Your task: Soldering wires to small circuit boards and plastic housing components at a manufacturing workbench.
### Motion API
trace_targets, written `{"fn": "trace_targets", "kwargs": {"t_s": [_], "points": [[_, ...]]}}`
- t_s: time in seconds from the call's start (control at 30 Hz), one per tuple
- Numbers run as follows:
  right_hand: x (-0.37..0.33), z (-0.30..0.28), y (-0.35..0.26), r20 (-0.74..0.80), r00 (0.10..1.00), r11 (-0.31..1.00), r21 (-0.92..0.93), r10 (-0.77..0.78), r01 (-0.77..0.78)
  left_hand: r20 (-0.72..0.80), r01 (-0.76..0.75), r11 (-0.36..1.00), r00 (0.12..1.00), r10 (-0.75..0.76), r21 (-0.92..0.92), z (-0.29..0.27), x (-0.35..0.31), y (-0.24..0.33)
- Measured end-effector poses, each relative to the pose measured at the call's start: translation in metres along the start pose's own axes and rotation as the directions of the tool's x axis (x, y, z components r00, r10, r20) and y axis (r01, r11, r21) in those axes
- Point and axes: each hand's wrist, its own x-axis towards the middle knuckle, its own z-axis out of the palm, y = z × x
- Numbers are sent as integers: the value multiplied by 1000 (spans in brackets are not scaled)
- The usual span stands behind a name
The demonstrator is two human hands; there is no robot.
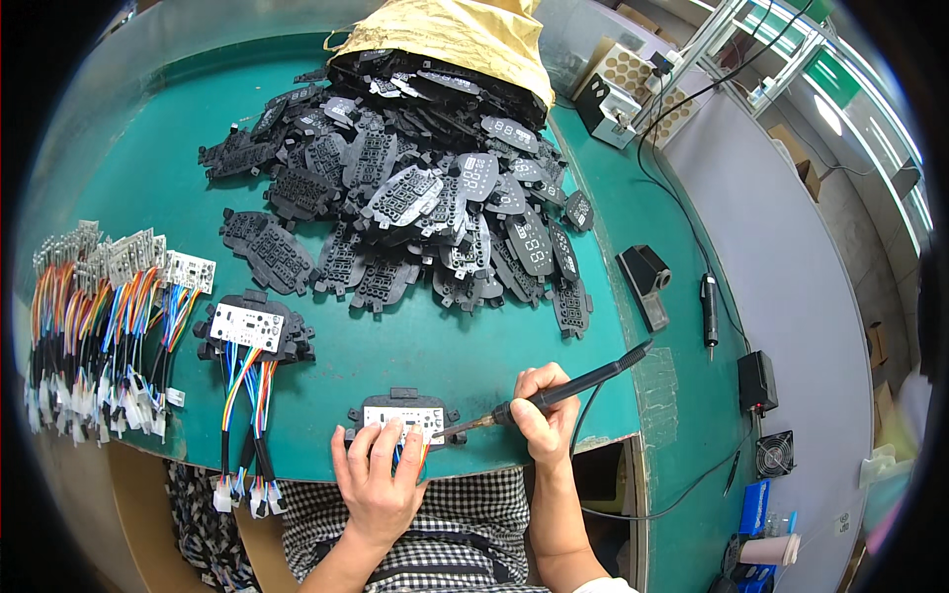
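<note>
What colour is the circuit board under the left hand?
The circuit board under the left hand is white with dark marks, seen in the head view.

Bare green tabletop (316, 425) flanks the left hand (379, 489); heaped black panels (405, 193) block beyond.

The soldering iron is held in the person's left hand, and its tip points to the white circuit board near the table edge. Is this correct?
Not quite: the head view shows the soldering iron in the person's right hand, not the left. Its tip does point to the white circuit board near the table edge.
</note>
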Motion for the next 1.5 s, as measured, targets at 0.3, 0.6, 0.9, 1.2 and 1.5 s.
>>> {"fn": "trace_targets", "kwargs": {"t_s": [0.3,0.6,0.9,1.2,1.5], "points": [[1,0,-1,-2,1000,1000,0,-8,8,-10,-8,1000,1000,8,8,1,1,0],[2,-2,1,-18,996,987,131,-89,90,0,-9,1000,1000,9,1,0,0,-1],[11,5,1,-63,994,994,60,91,-87,-7,6,1000,1000,-6,-4,-1,0,0],[7,1,2,-3,1000,996,89,30,-30,-4,6,1000,1000,-6,-13,0,1,-1],[7,1,2,31,999,999,36,-9,8,16,20,1000,1000,-19,-14,-3,2,0]]}}
